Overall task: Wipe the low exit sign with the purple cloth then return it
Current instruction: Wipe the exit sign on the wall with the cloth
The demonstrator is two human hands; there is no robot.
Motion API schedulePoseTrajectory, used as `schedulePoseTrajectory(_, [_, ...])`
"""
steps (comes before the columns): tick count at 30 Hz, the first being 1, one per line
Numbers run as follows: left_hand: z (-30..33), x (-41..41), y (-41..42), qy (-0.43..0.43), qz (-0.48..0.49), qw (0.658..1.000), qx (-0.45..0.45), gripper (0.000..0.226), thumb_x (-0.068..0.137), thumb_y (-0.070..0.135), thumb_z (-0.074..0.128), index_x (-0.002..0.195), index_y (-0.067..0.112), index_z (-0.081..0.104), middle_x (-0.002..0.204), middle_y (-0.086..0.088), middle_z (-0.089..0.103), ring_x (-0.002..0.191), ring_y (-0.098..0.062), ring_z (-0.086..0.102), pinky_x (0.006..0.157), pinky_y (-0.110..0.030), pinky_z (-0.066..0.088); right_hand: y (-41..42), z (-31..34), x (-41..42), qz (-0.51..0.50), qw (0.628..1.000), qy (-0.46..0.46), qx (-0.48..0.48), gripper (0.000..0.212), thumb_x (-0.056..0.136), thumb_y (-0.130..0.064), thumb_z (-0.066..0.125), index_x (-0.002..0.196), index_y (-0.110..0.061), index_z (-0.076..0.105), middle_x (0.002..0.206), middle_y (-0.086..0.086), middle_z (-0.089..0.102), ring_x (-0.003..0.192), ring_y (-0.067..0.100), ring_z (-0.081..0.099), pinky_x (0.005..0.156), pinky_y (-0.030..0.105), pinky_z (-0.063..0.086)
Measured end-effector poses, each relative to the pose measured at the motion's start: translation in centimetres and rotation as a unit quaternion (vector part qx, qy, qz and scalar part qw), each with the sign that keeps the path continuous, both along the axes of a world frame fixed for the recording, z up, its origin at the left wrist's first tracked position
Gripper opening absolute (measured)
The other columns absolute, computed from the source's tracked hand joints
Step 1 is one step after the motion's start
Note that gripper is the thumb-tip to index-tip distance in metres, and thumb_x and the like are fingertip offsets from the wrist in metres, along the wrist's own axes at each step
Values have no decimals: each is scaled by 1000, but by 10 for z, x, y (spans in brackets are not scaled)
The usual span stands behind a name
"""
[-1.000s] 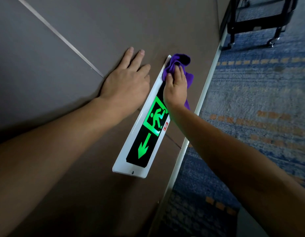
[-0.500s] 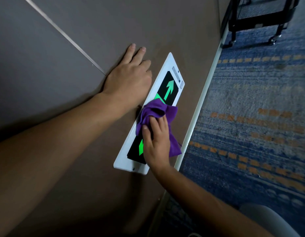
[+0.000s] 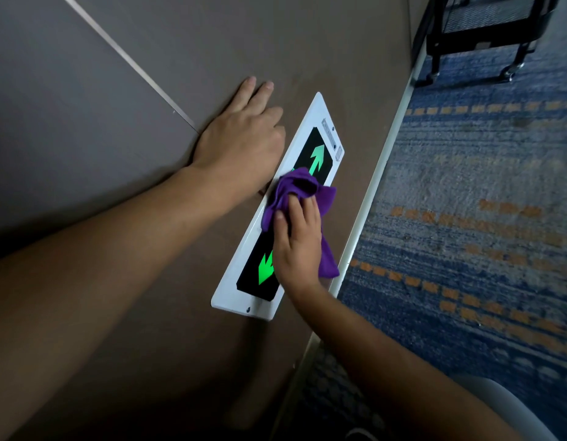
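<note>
Item: low exit sign [image 3: 241, 283], white-framed, fixed flat to the brown wall [image 3: 148, 361] just above the pale skirting strip [image 3: 368, 198].

- Nearest us, at the sign's lower end: a green arrow [image 3: 265, 270] on black, left uncovered.
- At the sign's middle: our right hand [image 3: 296, 246], fingers curled and pinching the bunched purple cloth [image 3: 295, 187] flat against the face. We judge the pressing grip is meant to keep the wad from sliding loose mid-wipe. The cloth hides the centre of the sign; what lies beneath we cannot tell.
- Beside the sign's upper edge: our left hand [image 3: 241, 144], palm spread flat on the wall, holding nothing, probably bracing our lean.
- At the sign's far end: a second green arrow [image 3: 317, 159], lit and clear.
- Beyond the sign, on blue patterned carpet [image 3: 466, 186]: a black wheeled cart [image 3: 485, 36], perhaps where the cloth goes back.
</note>
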State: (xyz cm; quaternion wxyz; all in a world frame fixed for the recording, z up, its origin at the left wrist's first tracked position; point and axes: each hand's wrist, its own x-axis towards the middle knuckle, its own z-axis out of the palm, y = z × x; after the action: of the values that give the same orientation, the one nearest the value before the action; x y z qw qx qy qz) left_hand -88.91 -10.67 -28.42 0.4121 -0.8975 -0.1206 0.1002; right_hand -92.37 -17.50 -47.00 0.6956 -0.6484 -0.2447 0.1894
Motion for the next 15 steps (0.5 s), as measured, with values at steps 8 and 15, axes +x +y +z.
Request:
schedulePoseTrajectory(8, [2, -1, -3, 2, -2, 1000, 6, 53, 93, 16, 28, 130, 5, 65, 150, -15, 51, 155, -38, 19, 128, -51, 3, -24, -21, -36, -21, 999, -35, -22, 28, 97, -35, 56, 125, -29, 58, 143, -5, 53, 138, 22, 43, 111, 48, 45])
schedulePoseTrajectory(15, [2, -4, -6, -19, -11, 1000, -16, 57, 88, 15, 27, 123, 6, 71, 146, -13, 57, 153, -38, 25, 129, -49, 5, -65, -33, -82, 58, 997, -50, -32, 34, 89, -37, 65, 122, -32, 59, 138, -7, 53, 127, 15, 44, 103, 31, 43])
